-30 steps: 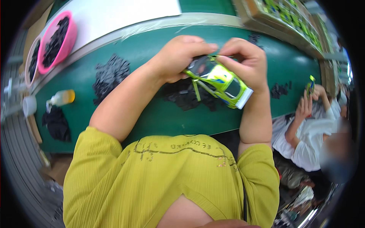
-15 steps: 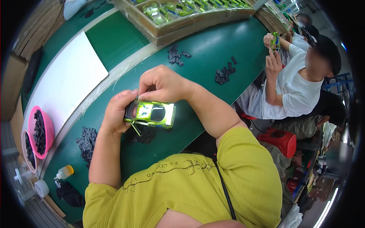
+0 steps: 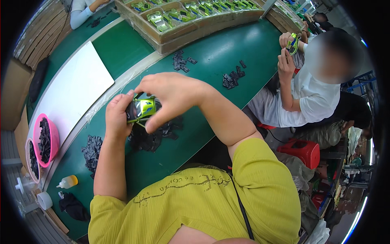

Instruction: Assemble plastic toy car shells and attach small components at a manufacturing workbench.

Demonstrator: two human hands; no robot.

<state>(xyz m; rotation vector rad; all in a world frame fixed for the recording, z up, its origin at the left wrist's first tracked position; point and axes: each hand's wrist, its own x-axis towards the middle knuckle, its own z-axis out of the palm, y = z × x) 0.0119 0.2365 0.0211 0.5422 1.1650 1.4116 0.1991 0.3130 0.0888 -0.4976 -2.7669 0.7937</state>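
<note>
A bright green toy car body [image 3: 145,107] with dark windows is held above the bench. My left hand [image 3: 117,116] is closed round its left end, the thumb along the upper side. My right hand [image 3: 172,91] arches over the right part, fingertips at the far edge and thumb at the near edge, spanning the body and hiding much of it. A loose pile of small black plastic parts [image 3: 148,140] lies on the bench beneath the car body. Another pile of black parts [image 3: 92,151] is beside my left forearm.
A carton [image 3: 174,36] of green car bodies stands at the back. Small black-part heaps [image 3: 179,62] lie before it. At left are a white board [image 3: 75,85], a pink basket [image 3: 56,142] and a glue bottle [image 3: 69,181]. A co-worker [image 3: 304,97] sits at right.
My right hand has opened from a pinch at the car's far edge and now spans across it. The car body has shifted slightly left and turned, and more of the pile beneath shows.
</note>
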